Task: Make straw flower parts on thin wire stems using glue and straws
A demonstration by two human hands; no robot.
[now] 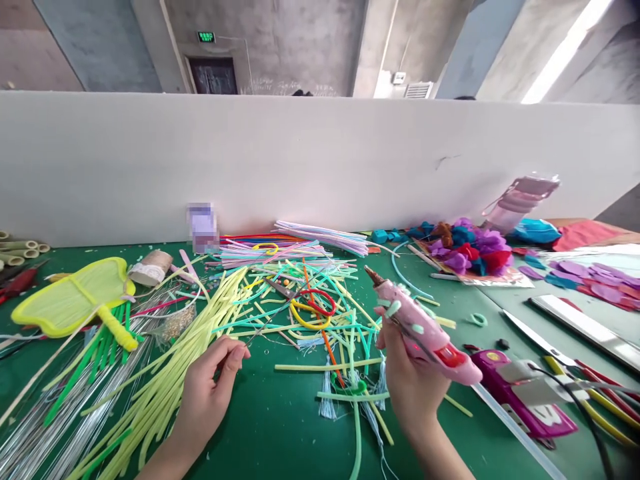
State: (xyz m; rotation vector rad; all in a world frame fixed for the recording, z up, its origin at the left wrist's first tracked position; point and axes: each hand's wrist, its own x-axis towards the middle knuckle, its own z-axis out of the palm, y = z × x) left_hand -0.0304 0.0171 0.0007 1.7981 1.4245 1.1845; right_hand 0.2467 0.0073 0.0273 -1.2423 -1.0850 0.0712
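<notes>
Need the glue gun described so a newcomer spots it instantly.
Start at the green table and find the person's right hand, right of centre. It grips the glue gun, tilted with its dark tip up and to the left. Unlike the pink bottle farther back, it is hand-held and has a red patch near its rear.

Left fingers curl inward while right fingers bend in a grip

A craft workshop — glue gun, scissors and pipe cleaners crowd the worktop; concrete walls, exit sign beyond.
</notes>
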